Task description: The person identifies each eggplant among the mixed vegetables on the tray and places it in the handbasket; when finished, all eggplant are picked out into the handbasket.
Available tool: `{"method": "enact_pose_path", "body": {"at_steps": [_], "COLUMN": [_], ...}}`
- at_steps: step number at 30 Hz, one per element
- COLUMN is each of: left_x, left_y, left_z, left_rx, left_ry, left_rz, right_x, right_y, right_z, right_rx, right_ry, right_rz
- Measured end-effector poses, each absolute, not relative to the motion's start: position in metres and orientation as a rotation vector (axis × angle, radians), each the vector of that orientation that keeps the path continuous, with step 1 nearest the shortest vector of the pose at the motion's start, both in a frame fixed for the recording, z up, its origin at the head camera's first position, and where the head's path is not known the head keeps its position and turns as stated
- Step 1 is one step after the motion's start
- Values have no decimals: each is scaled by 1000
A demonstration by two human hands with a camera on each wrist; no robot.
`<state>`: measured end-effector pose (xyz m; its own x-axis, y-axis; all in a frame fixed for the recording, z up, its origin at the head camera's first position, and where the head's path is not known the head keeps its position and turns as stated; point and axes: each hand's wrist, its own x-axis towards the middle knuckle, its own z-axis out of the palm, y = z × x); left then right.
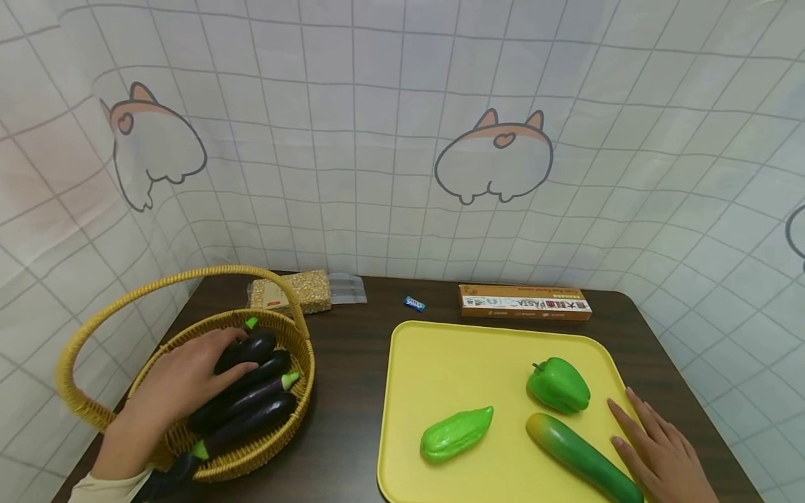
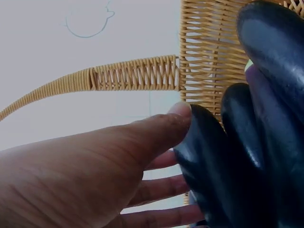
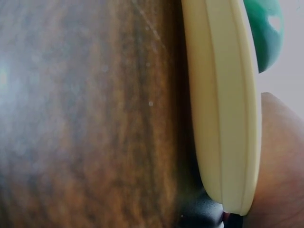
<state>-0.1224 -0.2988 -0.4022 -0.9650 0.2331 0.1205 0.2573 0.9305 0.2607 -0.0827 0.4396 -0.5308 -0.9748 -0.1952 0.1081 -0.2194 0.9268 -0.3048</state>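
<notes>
My left hand (image 1: 189,370) reaches into a yellow wicker basket (image 1: 300,412) and grips a dark eggplant (image 1: 256,346) at the far side. The left wrist view has the thumb on the near side of that eggplant (image 2: 213,166) and the fingers round its other side. Several more eggplants (image 1: 251,417) lie alongside it in the basket. At the right edge of a yellow tray (image 1: 453,356), my right hand (image 1: 660,447) rests with fingers spread, holding nothing. Nearest to it is a long green cucumber-like vegetable (image 1: 581,454); a green bell pepper (image 1: 558,385) and a bumpy light-green gourd (image 1: 457,434) also lie on the tray.
Behind the basket lies a clear bag of yellow grains (image 1: 308,290). A small blue packet (image 1: 414,304) and an orange pasta box (image 1: 525,302) are along the table's back edge. The basket's tall handle (image 1: 170,279) arches over the left arm. White checked cloth (image 1: 377,140) surrounds the dark table.
</notes>
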Motion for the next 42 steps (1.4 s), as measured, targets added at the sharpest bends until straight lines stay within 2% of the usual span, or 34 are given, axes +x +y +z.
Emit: {"method": "enact_pose_path", "body": {"at_steps": [22,29,34,42], "left_x": [-91,-84,-83,-84], "left_y": [-274,-250,-235,-210], "left_z": [-387,-390,-388,-392], "left_rx": [-481,-701,-766,-835], "left_ry": [-2889,-2684,-2583,-2605], "left_rz": [-527,-506,-496,-521], "right_x": [-79,-82,-83,-91], "right_y": [443,445,440,404], "right_z": [-529,-521,-503,-446], "right_rx": [328,450,520,584], "right_ry": [-3001,-2900,-2765,-2685], "right_rz": [479,575,639,539]}}
